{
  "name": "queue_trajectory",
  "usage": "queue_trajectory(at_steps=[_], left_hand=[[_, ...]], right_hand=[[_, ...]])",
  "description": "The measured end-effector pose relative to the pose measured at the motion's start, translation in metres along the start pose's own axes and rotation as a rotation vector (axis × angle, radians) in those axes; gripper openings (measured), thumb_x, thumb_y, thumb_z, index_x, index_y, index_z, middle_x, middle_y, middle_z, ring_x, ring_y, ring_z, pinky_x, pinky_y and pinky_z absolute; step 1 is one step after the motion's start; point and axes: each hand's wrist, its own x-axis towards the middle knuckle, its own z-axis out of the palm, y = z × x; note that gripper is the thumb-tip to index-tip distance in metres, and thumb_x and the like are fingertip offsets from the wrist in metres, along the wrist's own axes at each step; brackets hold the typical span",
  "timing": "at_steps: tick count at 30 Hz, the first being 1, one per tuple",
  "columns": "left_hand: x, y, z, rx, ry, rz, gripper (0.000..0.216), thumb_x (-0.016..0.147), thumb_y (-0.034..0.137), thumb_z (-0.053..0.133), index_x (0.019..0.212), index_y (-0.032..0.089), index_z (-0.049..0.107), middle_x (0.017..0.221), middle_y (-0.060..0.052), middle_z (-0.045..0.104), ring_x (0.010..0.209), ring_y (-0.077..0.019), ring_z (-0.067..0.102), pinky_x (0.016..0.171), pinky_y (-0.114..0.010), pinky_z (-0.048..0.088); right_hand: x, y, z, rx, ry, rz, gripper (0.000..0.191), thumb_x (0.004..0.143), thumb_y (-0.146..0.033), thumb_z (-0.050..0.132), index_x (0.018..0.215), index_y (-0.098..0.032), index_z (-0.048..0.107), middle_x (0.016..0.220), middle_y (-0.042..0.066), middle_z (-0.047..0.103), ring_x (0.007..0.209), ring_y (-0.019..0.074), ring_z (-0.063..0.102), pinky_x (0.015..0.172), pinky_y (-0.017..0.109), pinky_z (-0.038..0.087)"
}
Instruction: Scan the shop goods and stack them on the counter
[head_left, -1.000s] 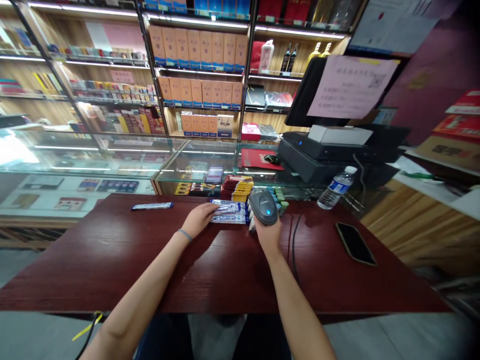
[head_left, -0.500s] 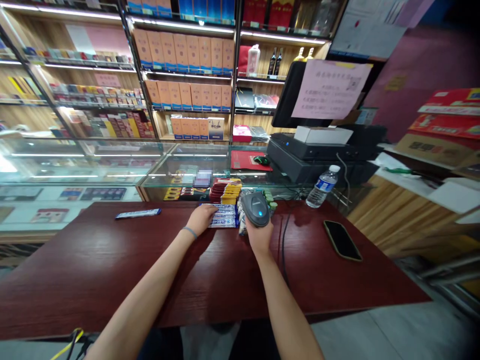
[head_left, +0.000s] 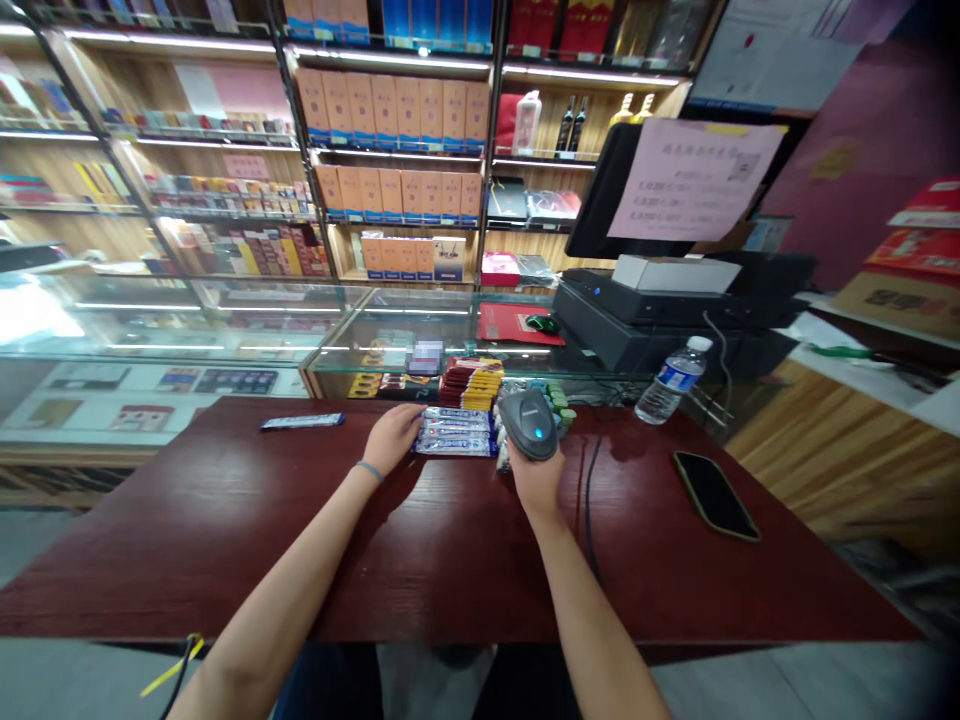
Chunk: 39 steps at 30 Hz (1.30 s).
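- My right hand (head_left: 538, 482) grasps the scanner (head_left: 528, 418).
- My left hand (head_left: 393, 437) is at the blue-silver packets (head_left: 457, 432); can't tell if it's pinching one.
- Packets lie on the table (head_left: 450, 570), just left of scanner.

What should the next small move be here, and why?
Probably, the left hand should draw one from the row of blue-and-white packets: it is at the row's left end, the right hand holds a scanner near the other end, and a similar packet lies apart, farther left.

No readable text, only blurred characters on the pink sheet (head_left: 686, 195)
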Motion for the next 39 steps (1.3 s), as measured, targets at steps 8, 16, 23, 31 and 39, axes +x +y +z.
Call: queue_trajectory(at_steps=[8,16,23,31,39], left_hand=[[-0.038,-0.065,-0.066,0.124,0.171,-0.202,0.024,0.094,0.028,0.05,0.105,0.019,0.069,0.105,-0.009,0.072,0.1,-0.0228,0.066,0.094,-0.037,0.051],[-0.063,-0.119,-0.112,0.271,0.168,-0.292,0.023,0.089,0.023,0.051,0.104,0.018,0.069,0.104,-0.011,0.07,0.101,-0.0258,0.064,0.095,-0.04,0.049],[-0.068,-0.163,-0.128,0.429,0.049,-0.344,0.044,0.083,0.022,0.058,0.127,0.017,0.061,0.138,-0.018,0.058,0.133,-0.032,0.049,0.112,-0.051,0.036],[-0.073,-0.172,-0.126,0.375,-0.025,-0.409,0.027,0.088,0.031,0.057,0.106,0.018,0.072,0.121,-0.017,0.069,0.122,-0.032,0.06,0.109,-0.048,0.04],[-0.061,-0.122,-0.12,0.114,0.19,-0.476,0.033,0.096,0.042,0.043,0.096,0.02,0.069,0.093,-0.01,0.073,0.094,-0.0241,0.069,0.09,-0.037,0.051]], right_hand=[[-0.021,-0.002,0.006,-0.07,-0.177,-0.245,0.047,0.072,-0.042,0.074,0.109,-0.016,0.064,0.09,0.01,0.076,0.079,0.027,0.073,0.074,0.037,0.059],[-0.032,0.003,0.013,-0.287,-0.349,-0.548,0.034,0.076,-0.034,0.068,0.106,-0.019,0.063,0.08,0.008,0.073,0.069,0.0265,0.071,0.062,0.035,0.057],[-0.03,0.011,0.014,-0.222,-0.358,-0.528,0.038,0.076,-0.036,0.068,0.11,-0.021,0.062,0.078,0.006,0.073,0.072,0.0275,0.072,0.066,0.037,0.058],[-0.029,0.006,0.014,-0.207,-0.352,-0.452,0.036,0.077,-0.038,0.068,0.107,-0.019,0.061,0.078,0.007,0.073,0.07,0.0259,0.071,0.064,0.035,0.057],[-0.027,0.008,0.011,-0.229,-0.27,-0.381,0.038,0.072,-0.042,0.069,0.103,-0.02,0.063,0.074,0.006,0.072,0.065,0.0259,0.07,0.062,0.035,0.057]])
